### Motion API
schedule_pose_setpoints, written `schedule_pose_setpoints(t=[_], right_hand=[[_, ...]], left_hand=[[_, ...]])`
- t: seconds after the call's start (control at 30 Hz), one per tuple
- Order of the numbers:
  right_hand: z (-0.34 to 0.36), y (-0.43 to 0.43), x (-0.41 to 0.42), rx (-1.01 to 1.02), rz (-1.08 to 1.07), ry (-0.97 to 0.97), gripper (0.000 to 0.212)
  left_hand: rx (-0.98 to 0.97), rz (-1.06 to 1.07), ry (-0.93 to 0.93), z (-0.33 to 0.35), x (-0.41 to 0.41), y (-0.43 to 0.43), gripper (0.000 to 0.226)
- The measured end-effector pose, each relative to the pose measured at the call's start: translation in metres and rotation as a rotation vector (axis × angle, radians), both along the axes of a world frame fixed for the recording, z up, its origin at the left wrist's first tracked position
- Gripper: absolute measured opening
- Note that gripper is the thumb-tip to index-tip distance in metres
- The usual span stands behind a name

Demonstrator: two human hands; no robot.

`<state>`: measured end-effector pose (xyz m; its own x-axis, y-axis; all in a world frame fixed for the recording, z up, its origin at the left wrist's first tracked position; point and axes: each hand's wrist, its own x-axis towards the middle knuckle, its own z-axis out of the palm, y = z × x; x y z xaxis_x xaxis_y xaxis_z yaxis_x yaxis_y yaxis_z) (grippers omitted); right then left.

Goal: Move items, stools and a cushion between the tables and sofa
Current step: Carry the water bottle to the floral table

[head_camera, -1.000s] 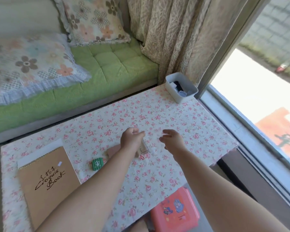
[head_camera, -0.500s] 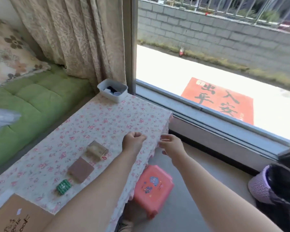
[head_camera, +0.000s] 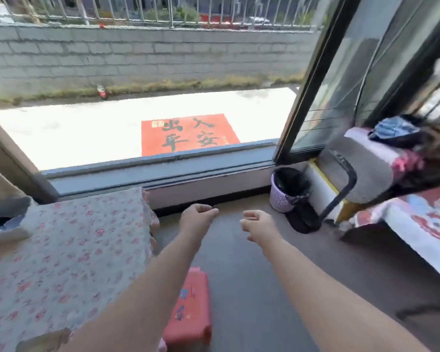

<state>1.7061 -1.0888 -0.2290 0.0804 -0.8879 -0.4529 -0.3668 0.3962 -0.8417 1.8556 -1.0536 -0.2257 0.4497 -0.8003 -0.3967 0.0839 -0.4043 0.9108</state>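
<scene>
My left hand (head_camera: 197, 217) and my right hand (head_camera: 258, 224) are stretched out side by side above the grey floor, just past the right end of the table. Both have loosely curled fingers and hold nothing. The low table with the pink-flowered cloth (head_camera: 74, 250) fills the lower left. A pink plastic stool (head_camera: 188, 308) stands on the floor beside that table, partly hidden under my left forearm. The sofa and cushions are out of view.
A white bin (head_camera: 0, 224) sits at the table's far left corner. A purple wastebasket with a black liner (head_camera: 287, 191) stands by the window sill (head_camera: 163, 171). On the right is a second table with a patterned cloth (head_camera: 422, 224), with a grey case (head_camera: 361, 163) behind it.
The view has swung right, from the sofa and table top to the window and floor. Both hands have left the table and now hover over the floor. The small items are out of view.
</scene>
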Motion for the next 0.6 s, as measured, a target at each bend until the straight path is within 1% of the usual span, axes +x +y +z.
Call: schedule_pose_setpoints(t=[0.13, 0.2, 0.27, 0.4, 0.6], right_hand=[[0.002, 0.010, -0.070, -0.035, -0.273, -0.012, 0.024], [0.003, 0.024, -0.112, -0.055, -0.444, -0.006, 0.024], [0.005, 0.040, -0.143, -0.064, -0.556, 0.009, 0.023], [0.010, 0.084, -0.212, -0.070, -0.778, -0.004, 0.024], [0.018, 0.142, -0.290, -0.107, -0.966, -0.045, 0.021]], left_hand=[[-0.020, -0.245, 0.005, 0.006, -0.060, -0.025, 0.008], [-0.023, -0.395, 0.019, 0.010, -0.103, -0.028, 0.011], [-0.020, -0.493, 0.025, 0.010, -0.135, -0.025, 0.007], [-0.033, -0.714, 0.015, 0.016, -0.207, -0.010, 0.016], [-0.067, -0.891, -0.036, 0.026, -0.297, 0.017, 0.009]])
